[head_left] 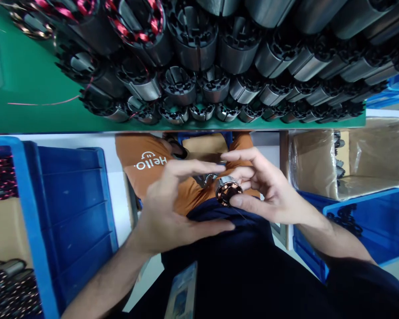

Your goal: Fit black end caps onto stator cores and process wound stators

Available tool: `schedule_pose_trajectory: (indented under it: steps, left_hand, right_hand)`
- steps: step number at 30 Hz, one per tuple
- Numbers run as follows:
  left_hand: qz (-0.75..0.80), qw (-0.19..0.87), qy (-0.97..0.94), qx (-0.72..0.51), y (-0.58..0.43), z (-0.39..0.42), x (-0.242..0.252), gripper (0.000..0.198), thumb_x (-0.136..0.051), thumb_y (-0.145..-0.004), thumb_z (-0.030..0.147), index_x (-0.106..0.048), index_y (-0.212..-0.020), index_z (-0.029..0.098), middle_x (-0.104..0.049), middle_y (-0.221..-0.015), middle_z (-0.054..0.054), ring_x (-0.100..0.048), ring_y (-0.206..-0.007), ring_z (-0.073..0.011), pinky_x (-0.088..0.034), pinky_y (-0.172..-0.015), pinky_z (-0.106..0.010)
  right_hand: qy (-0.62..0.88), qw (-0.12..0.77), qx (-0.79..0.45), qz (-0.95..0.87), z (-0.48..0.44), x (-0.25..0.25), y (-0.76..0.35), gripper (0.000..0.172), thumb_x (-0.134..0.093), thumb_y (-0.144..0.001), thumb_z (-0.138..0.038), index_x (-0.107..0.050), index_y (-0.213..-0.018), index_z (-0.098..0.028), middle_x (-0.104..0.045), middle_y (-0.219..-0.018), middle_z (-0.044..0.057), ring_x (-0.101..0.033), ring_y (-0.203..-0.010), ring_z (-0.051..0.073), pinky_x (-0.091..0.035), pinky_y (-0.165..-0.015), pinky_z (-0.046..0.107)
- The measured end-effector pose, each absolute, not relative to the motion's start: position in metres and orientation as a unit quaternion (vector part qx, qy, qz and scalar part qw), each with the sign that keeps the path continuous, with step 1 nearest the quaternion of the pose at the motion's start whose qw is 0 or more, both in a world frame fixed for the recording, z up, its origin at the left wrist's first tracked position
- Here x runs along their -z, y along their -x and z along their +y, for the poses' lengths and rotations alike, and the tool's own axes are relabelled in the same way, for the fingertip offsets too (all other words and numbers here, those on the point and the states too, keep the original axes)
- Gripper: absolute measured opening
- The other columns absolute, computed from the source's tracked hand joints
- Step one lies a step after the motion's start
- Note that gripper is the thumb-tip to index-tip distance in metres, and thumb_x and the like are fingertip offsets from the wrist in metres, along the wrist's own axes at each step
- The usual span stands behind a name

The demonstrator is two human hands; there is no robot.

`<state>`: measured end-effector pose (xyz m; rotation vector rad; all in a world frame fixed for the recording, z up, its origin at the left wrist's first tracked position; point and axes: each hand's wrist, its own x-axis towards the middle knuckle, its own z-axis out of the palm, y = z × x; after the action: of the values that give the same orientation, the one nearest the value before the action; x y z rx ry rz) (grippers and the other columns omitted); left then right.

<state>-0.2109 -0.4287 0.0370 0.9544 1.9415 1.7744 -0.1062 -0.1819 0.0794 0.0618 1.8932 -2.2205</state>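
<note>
Over my lap, my right hand (266, 190) grips a small motor stator (228, 191) between thumb and fingers. The stator has a grey metal shell and copper windings inside its ring, and a thin loose wire trails from its lower side. To the left of it, my left hand (176, 208) is open, thumb and fingers spread wide apart, with nothing between them. The left fingertips reach close to the stator but appear apart from it.
Rows of stators (199, 44) stand on the green table (26, 106) ahead, a few with red windings. Blue bins (73, 212) flank me on the left. On the right, a cardboard box (372, 155) sits above a blue bin (382, 230) with black parts.
</note>
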Motion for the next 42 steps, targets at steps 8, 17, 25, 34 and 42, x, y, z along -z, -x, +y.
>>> schedule_pose_trajectory:
  steps: [8, 17, 25, 34, 42]
  left_hand:
    - [0.723, 0.063, -0.405, -0.556, 0.201, -0.419, -0.054, 0.09, -0.107, -0.094, 0.036, -0.062, -0.172, 0.036, -0.093, -0.137, 0.0, -0.094, -0.113, -0.0223, -0.08, -0.104, -0.033]
    - [0.769, -0.095, -0.354, -0.525, 0.208, -0.407, -0.064, 0.047, -0.115, -0.077, 0.034, -0.087, -0.115, 0.029, -0.091, -0.098, 0.005, -0.087, -0.083, -0.0161, -0.069, -0.068, -0.029]
    - [0.786, -0.001, -0.329, -0.523, 0.202, -0.416, -0.059, 0.051, -0.104, -0.096, 0.048, -0.083, -0.142, 0.042, -0.092, -0.124, 0.004, -0.087, -0.105, -0.0257, -0.07, -0.089, -0.048]
    - [0.767, 0.05, -0.318, -0.555, 0.2, -0.397, -0.052, 0.041, -0.1, -0.098, 0.053, -0.071, -0.112, 0.026, -0.076, -0.119, -0.01, -0.074, -0.117, -0.0311, -0.065, -0.101, -0.046]
    - [0.791, -0.113, -0.41, -0.441, 0.199, -0.399, -0.038, 0.03, -0.091, -0.102, 0.037, -0.075, -0.127, 0.031, -0.077, -0.118, -0.008, -0.068, -0.093, -0.024, -0.057, -0.084, -0.041]
  right_hand:
    - [0.012, -0.027, 0.632, 0.774, -0.185, -0.077, 0.114, 0.037, -0.108, -0.095, -0.027, -0.088, -0.127, -0.026, -0.084, -0.109, 0.002, -0.079, -0.094, 0.017, -0.068, -0.085, 0.03]
    - [-0.133, -0.223, 0.614, 0.745, -0.184, -0.072, 0.104, 0.014, -0.091, -0.112, -0.044, -0.091, -0.108, -0.031, -0.082, -0.096, 0.003, -0.077, -0.092, 0.023, -0.067, -0.087, 0.041]
    - [0.004, -0.193, 0.575, 0.795, -0.194, -0.072, 0.104, 0.018, -0.103, -0.1, -0.029, -0.095, -0.115, -0.035, -0.085, -0.101, 0.003, -0.076, -0.088, 0.024, -0.07, -0.098, 0.047]
    - [-0.167, -0.108, 0.74, 0.643, -0.213, -0.068, 0.105, 0.025, -0.108, -0.094, -0.038, -0.098, -0.117, -0.034, -0.09, -0.099, 0.001, -0.082, -0.083, 0.018, -0.073, -0.077, 0.032]
    - [-0.193, -0.085, 0.804, 0.556, -0.234, -0.056, 0.106, 0.019, -0.109, -0.093, -0.039, -0.096, -0.103, -0.029, -0.087, -0.098, 0.001, -0.082, -0.086, 0.016, -0.073, -0.085, 0.03]
